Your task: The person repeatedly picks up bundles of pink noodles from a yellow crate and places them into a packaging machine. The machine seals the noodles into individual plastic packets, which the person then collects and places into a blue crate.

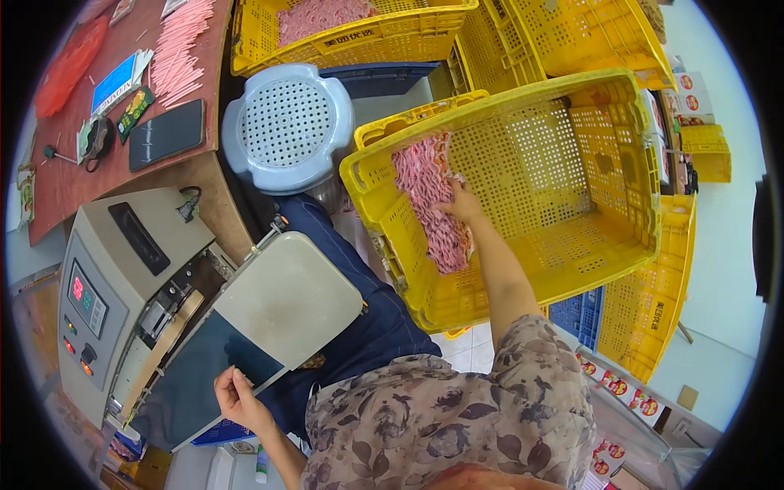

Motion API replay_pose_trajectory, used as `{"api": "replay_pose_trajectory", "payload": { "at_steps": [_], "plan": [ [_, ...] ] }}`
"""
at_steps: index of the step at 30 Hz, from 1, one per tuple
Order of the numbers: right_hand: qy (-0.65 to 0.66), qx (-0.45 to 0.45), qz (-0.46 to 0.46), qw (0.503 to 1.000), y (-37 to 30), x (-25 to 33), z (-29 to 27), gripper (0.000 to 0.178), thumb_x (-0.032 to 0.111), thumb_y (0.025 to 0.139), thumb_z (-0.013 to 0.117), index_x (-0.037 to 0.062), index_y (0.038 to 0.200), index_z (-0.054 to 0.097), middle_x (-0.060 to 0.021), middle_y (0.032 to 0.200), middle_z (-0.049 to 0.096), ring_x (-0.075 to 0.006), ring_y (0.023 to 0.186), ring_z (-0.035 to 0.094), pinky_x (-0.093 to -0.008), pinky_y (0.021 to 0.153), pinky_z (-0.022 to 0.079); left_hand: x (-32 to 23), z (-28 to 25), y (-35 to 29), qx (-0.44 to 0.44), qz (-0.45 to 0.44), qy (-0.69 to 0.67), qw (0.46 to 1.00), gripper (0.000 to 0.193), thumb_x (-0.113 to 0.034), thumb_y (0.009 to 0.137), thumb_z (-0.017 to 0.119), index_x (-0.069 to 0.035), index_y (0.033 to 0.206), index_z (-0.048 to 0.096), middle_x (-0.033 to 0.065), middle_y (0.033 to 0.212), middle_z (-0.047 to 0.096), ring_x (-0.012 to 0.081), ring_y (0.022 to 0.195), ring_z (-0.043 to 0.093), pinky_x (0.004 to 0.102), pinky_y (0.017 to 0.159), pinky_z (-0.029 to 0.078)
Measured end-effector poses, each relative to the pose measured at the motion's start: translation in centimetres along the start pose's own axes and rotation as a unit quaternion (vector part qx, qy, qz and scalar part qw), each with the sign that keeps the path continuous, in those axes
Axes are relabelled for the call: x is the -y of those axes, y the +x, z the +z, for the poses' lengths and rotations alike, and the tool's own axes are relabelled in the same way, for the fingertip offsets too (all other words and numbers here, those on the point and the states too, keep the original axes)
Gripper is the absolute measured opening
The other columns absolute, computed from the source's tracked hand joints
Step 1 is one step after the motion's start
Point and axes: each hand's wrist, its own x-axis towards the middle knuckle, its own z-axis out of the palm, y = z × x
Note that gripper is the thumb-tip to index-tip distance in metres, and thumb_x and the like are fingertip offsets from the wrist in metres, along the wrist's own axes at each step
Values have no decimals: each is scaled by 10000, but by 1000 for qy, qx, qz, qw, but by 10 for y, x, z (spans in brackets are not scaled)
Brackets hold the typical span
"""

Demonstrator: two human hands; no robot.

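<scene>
Yellow crate interior [531,220]: pink bundles [426,200] touching right hand [467,206], grip unclear; left hand [243,402] pinched, apart.

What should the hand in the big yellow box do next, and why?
Maybe the right hand should lift a little of the pink netting, because it is touching the bundle's edge inside the yellow crate, and the bundle lies uncovered there.

Lit red digits on the digital display [87,298] left of the left hand [237,398]; dark characters on the farther yellow crate [400,47] beyond the right hand [465,206]
</scene>
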Motion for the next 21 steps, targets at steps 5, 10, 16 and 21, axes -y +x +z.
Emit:
{"api": "replay_pose_trajectory", "payload": {
  "at_steps": [5,10,16,21],
  "plan": [
    [72,0,-20,997,8,-31,-16,738,401,687,662,129,1297,348,-235,1166,476,-352,1018,518,-395,854,433,-1,-3,0,4,6,2,1000,50,-14,840,531,20,870,551,28,785,476,56,599,413,174,530,348],
    [-70,-142,133,978,-19,3,-4,731,360,745,568,145,1343,206,-264,1129,427,-394,847,565,-448,741,471,2,0,-2,13,-2,11,1000,47,-21,836,539,18,857,556,27,789,478,59,602,414,176,530,350],
    [-59,-85,148,983,-21,27,32,735,281,755,568,164,1355,159,-242,1181,389,-388,906,543,-437,741,465,-6,5,-1,47,28,33,998,50,-23,830,546,15,855,564,28,793,491,63,598,418,181,522,352],
    [-2,-128,122,984,-13,-2,17,632,192,739,575,169,1282,253,-223,1184,390,-400,845,564,-457,709,468,-2,-1,3,37,32,43,998,47,-17,823,551,13,855,569,28,793,497,64,599,422,183,517,353]
  ]
}}
